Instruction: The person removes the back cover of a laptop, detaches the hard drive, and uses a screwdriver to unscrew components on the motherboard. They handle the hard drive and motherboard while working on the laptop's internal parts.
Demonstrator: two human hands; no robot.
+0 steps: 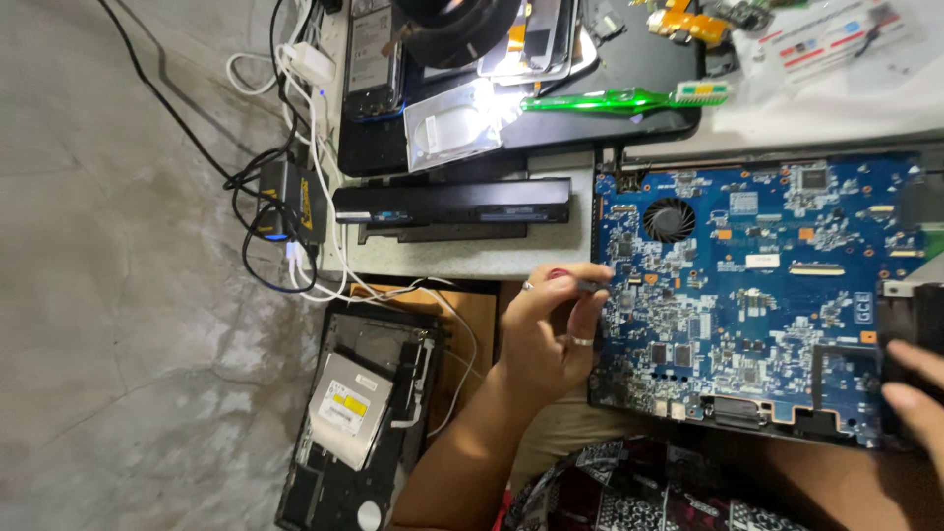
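1. Pinching a small dark tool (593,286) between thumb and fingertips, the left hand (551,329) is pressing its tip against the left edge of the blue circuit board (757,295), which is lying partly on the surface and partly over the person's lap.
2. Slipping sideways, the tool tip is likely to be scraping the tiny parts packed just beside it, since the grip is a light fingertip pinch.
3. Resting at the board's right edge, the right hand (914,393) is steadying it; its fingers are lying loose, grasping nothing that is showing.
4. Hanging over the lap, the board is at risk of tilting or sliding if that hand is lifting off.
5. Being cut off by the frame, most of the right hand is hidden.
6. Hiding inside the fingers, the tool's kind and tip are hard to make out.
7. Trailing cables (295,226) near the black battery bar (452,204) are lying tangled, so their ends are unclear.
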